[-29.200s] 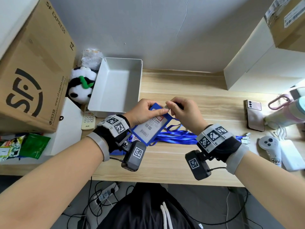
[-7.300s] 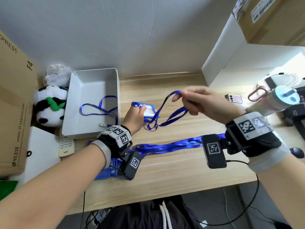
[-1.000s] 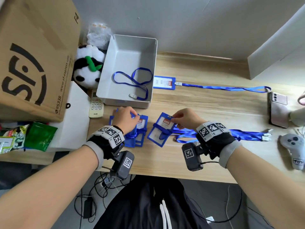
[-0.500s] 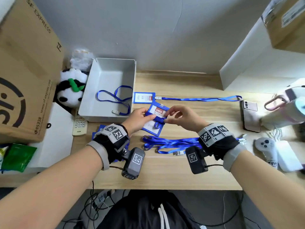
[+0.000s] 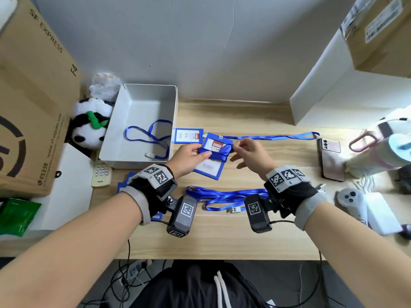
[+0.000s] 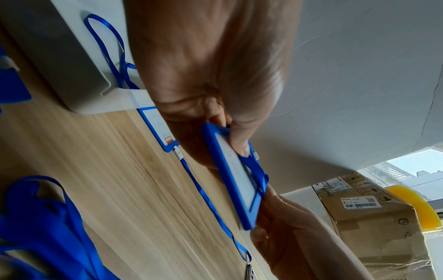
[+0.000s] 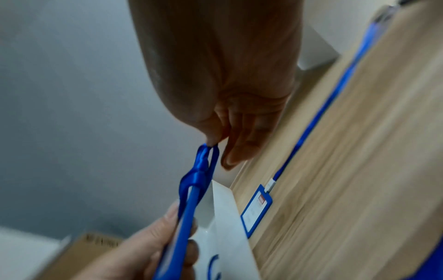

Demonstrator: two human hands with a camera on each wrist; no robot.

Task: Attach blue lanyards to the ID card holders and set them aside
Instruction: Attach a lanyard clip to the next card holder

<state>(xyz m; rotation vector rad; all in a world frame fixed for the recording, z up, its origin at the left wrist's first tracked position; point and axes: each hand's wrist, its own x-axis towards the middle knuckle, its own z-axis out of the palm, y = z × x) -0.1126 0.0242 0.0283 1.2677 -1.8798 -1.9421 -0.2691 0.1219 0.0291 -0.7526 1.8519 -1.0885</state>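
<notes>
From the head view, I hold a blue card holder (image 5: pixel 212 157) at the centre of the frame, lifted off the desk (image 5: pixel 244 236), its long axis running from upper right to lower left. My left hand (image 5: pixel 189 157) grips its left edge, thumb on the face. My right hand (image 5: pixel 250 153) is just to its right and pinches the lanyard (image 5: pixel 223 151) that is wrapped across the holder's middle. The right hand is the one nearer the strap, so I judge the coming move is a pull to the right to free it. A finished holder (image 5: pixel 188 136) lies just beyond, its strap stretched toward the right of the frame; spare lanyards (image 5: pixel 222 195) lie below my wrists, and one sits in the grey tray (image 5: pixel 151 94) at upper left.

In the left wrist view, the holder (image 6: pixel 236 181) shows edge-on at centre, thumb and fingers (image 6: pixel 239 140) clamped on its near end. The right hand (image 6: pixel 294 223) waits at its far end, lower right.

In the right wrist view, blurred, my fingertips (image 7: pixel 213 143) pinch the strap's (image 7: pixel 203 164) loop at centre, the other fingers loosely straight. The strap runs down-left round the holder's (image 7: pixel 177 235) edge, which the left hand (image 7: pixel 143 248) grips at the bottom.
</notes>
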